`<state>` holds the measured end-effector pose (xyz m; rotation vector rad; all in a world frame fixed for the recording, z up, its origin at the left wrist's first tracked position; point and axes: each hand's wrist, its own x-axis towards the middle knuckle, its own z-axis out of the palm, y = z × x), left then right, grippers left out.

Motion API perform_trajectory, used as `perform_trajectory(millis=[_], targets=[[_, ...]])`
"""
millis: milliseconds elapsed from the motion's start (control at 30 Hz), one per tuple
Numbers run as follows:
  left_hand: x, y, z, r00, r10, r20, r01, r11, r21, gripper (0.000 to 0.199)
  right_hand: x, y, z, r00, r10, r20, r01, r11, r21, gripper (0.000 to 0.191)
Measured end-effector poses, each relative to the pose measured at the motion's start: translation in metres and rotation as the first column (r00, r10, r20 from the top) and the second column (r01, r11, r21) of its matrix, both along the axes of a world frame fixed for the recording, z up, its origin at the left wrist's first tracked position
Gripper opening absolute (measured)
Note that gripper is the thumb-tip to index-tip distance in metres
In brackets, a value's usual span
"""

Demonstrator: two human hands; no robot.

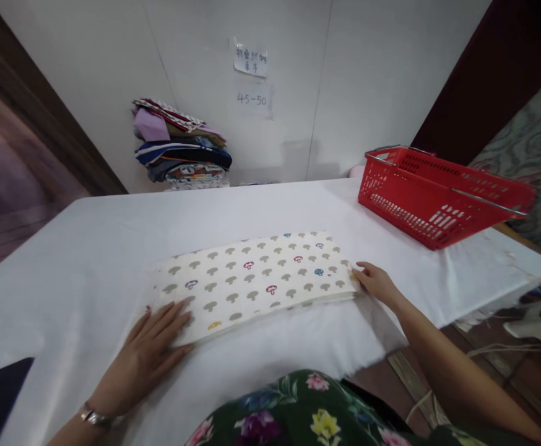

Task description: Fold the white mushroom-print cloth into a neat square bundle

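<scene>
A long folded cloth (247,279), off-white with grey mushrooms and a few red, blue and yellow ones, lies flat on the white-covered table (89,248). My left hand (147,350) rests palm down on its near left corner, fingers spread and nothing gripped. At the cloth's right end, my right hand (376,284) has its fingertips closed on the edge. Part of that hand's fingers is hidden by the cloth and the hand itself.
A red plastic basket (410,192) with metal handles stands at the back right. Several folded fabrics form a stack (182,148) against the wall, below and left of two paper notes (254,99). A dark flat item (1,396) lies at the near left.
</scene>
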<state>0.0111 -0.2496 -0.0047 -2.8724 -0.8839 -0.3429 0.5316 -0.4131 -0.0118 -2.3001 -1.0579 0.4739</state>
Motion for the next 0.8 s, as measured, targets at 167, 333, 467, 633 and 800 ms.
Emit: perform_trajectory(millis=[167, 333, 467, 633, 800], targets=[[-0.015, -0.006, -0.009, 0.996, 0.003, 0.087, -0.003, 1.000, -0.007, 0.053, -0.008, -0.019, 0.007, 0.998, 0.012, -0.057, -0.014, 1.000, -0.028, 0.039], [-0.017, -0.011, -0.015, 0.987, 0.051, 0.150, -0.045, 0.998, -0.043, 0.054, -0.013, -0.018, 0.018, 0.999, 0.026, 0.035, -0.024, 0.998, -0.066, 0.035], [-0.016, -0.013, -0.010, 0.987, 0.085, 0.140, -0.080, 0.996, -0.037, 0.044, -0.016, -0.011, 0.024, 0.988, 0.112, 0.109, -0.088, 0.974, -0.210, 0.035], [-0.015, -0.014, -0.006, 0.988, 0.092, 0.125, -0.087, 0.995, -0.043, 0.042, -0.014, -0.002, 0.025, 0.972, 0.145, 0.188, -0.087, 0.955, -0.284, 0.030], [-0.017, -0.012, -0.011, 0.989, 0.073, 0.131, -0.070, 0.997, -0.023, 0.040, -0.013, -0.001, 0.026, 0.985, 0.137, 0.109, -0.106, 0.962, -0.252, 0.013]])
